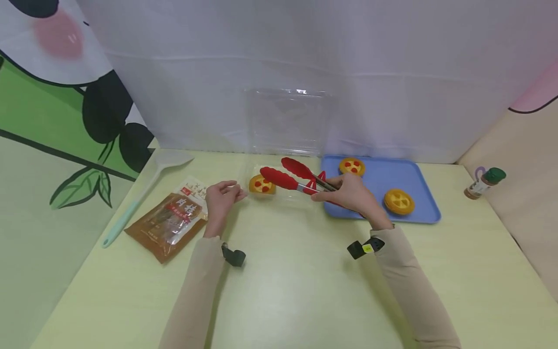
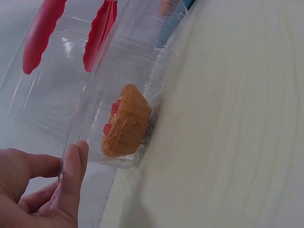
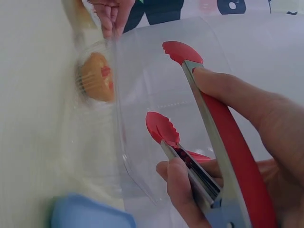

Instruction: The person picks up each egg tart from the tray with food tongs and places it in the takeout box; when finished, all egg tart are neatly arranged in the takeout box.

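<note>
My left hand [image 1: 222,201] pinches the near-left rim of a clear plastic clamshell box [image 2: 78,114], whose lid [image 1: 287,121] stands raised at the back. Inside its left end sits an egg tart [image 1: 262,185] with red pieces on top. My right hand [image 1: 350,194] grips red-and-steel tongs [image 3: 213,142] above the box's right part. The two red tips of the tongs are spread apart and hold nothing. To the right, a blue tray [image 1: 378,177] carries a tart with red pieces [image 1: 351,166] and a plain yellow tart [image 1: 399,201].
Left of my left hand lie a brown packet [image 1: 167,225] and a white packet [image 1: 192,191], partly overlapping. A long-handled spatula [image 1: 139,198] lies along the table's left edge. At the far right stands a green-capped spice jar [image 1: 484,183]. A white cloth [image 1: 392,97] hangs behind the table.
</note>
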`<state>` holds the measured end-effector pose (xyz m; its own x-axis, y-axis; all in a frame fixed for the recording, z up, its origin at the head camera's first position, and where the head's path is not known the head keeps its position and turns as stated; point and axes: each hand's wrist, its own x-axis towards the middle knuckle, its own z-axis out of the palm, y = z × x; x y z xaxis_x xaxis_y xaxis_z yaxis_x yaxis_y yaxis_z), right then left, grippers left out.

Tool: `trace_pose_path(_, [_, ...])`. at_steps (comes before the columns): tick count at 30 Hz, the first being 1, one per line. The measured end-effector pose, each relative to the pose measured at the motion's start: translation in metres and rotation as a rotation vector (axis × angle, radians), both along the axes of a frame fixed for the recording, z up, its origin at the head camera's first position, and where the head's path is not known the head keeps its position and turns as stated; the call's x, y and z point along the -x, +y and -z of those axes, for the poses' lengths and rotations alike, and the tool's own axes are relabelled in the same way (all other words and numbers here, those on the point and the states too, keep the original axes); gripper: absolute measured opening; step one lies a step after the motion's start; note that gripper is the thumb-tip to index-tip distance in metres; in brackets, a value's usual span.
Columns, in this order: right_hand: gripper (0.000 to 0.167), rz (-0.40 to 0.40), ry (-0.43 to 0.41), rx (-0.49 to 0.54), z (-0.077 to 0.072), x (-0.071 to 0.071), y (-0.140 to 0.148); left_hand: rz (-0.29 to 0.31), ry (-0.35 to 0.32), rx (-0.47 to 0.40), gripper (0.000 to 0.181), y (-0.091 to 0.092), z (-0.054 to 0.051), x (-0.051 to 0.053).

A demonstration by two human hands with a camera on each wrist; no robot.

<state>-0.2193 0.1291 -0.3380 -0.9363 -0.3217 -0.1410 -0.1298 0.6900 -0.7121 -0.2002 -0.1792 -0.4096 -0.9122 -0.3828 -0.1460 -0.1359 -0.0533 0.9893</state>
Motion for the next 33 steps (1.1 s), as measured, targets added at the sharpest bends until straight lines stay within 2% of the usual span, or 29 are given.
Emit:
trace_pose_path(6, [0.063, 0.040, -0.033, 0.022, -0.009, -0.011, 0.030, 0.000, 0.001, 0.004, 0.032, 0.000, 0.002, 0.001])
trace_pose_path(9, [0.061, 0.073, -0.036, 0.042, -0.011, -0.018, 0.047, 0.005, -0.003, 0.010, 0.032, -0.001, 0.003, 0.002])
trace_pose_path(13, [0.046, 0.115, 0.009, 0.052, -0.013, -0.027, 0.069, 0.006, -0.023, 0.030, 0.033, -0.002, 0.003, 0.002])
trace_pose_path(16, [0.048, 0.151, 0.042, 0.046, -0.014, -0.032, 0.084, 0.004, -0.033, 0.050, 0.032, -0.003, 0.003, 0.002])
trace_pose_path(23, [0.054, 0.245, 0.039, -0.067, -0.015, -0.039, 0.116, 0.013, -0.049, 0.069, 0.032, -0.005, 0.004, 0.002])
trace_pose_path(28, [0.077, 0.261, 0.010, -0.132, -0.012, -0.043, 0.137, 0.016, -0.040, 0.062, 0.033, -0.005, 0.003, 0.001])
trace_pose_path(30, [0.081, 0.271, 0.005, -0.145, -0.010, -0.046, 0.145, 0.018, -0.034, 0.051, 0.033, -0.005, 0.002, 0.001])
trace_pose_path(33, [0.075, 0.292, 0.011, -0.160, -0.005, -0.051, 0.158, 0.021, -0.023, 0.033, 0.032, -0.004, 0.001, 0.002])
